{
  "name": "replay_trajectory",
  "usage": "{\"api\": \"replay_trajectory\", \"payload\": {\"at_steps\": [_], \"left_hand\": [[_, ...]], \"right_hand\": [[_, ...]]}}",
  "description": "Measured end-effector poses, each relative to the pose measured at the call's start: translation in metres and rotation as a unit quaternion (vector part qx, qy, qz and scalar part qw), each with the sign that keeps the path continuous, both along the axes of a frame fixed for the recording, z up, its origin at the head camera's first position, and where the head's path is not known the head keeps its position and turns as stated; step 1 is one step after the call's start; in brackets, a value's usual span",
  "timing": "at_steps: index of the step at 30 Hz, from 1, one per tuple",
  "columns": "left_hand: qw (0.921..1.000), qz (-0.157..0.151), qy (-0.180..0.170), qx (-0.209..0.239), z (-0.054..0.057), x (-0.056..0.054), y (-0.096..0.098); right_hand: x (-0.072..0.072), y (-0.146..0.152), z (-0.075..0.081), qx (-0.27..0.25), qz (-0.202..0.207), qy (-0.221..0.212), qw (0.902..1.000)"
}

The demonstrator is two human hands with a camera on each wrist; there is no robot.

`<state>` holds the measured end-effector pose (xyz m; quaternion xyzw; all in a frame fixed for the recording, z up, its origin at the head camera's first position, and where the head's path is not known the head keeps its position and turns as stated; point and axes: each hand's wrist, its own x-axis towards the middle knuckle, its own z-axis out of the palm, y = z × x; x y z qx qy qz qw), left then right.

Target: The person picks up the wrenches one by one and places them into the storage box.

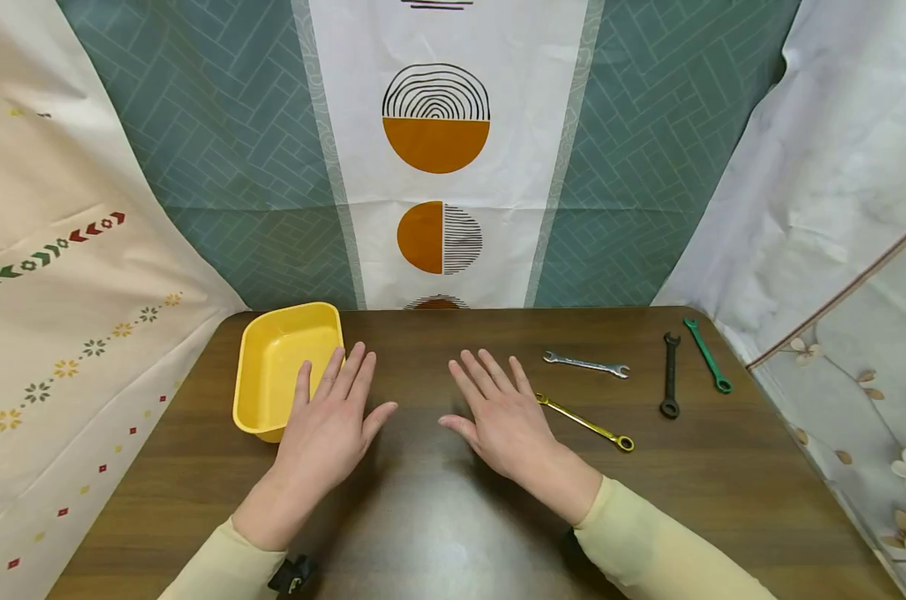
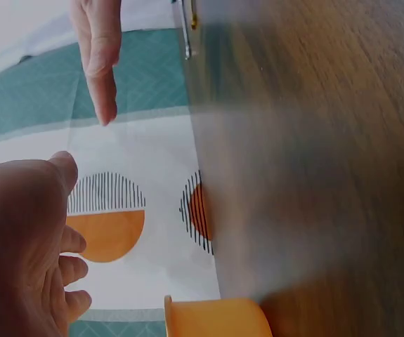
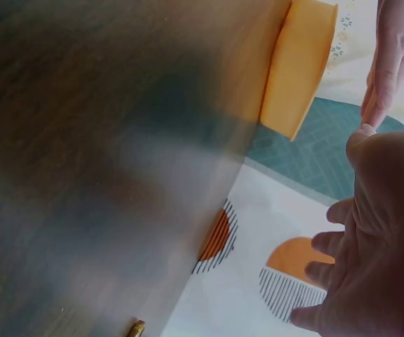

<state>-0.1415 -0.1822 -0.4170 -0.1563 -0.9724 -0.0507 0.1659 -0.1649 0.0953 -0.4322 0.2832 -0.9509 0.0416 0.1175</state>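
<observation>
Both hands hover over the table with straight, spread fingers and nothing in them. My left hand point(image 1: 325, 433) overlaps the near right side of a yellow plastic tub point(image 1: 248, 367) in the head view. The right hand point(image 1: 507, 421) is nearest a gold combination wrench point(image 1: 583, 423), whose far end lies right by its fingers. Beyond that wrench is a silver open-end wrench point(image 1: 586, 364). Farther right lie a black wrench point(image 1: 671, 375) and a green wrench point(image 1: 709, 357). In the left wrist view the tub point(image 2: 219, 319) shows at the bottom edge.
The brown wooden table point(image 1: 437, 533) ends at a patterned curtain point(image 1: 272, 167) at the back. A cream cloth point(image 1: 70, 275) hangs on the left and a pale floral cloth point(image 1: 858, 333) on the right. A dark strap point(image 1: 291, 575) sits by the left wrist.
</observation>
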Motion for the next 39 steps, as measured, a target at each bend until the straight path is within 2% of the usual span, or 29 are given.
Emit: {"api": "replay_trajectory", "payload": {"at_steps": [24, 39], "left_hand": [[0.9997, 0.023, -0.004, 0.009, 0.007, 0.004, -0.023], [0.9993, 0.032, 0.004, 0.02, 0.005, 0.004, -0.039]], "right_hand": [[-0.006, -0.018, -0.002, 0.003, 0.017, 0.002, 0.9999], [-0.009, -0.033, 0.0, 0.005, 0.032, 0.001, 0.9995]]}}
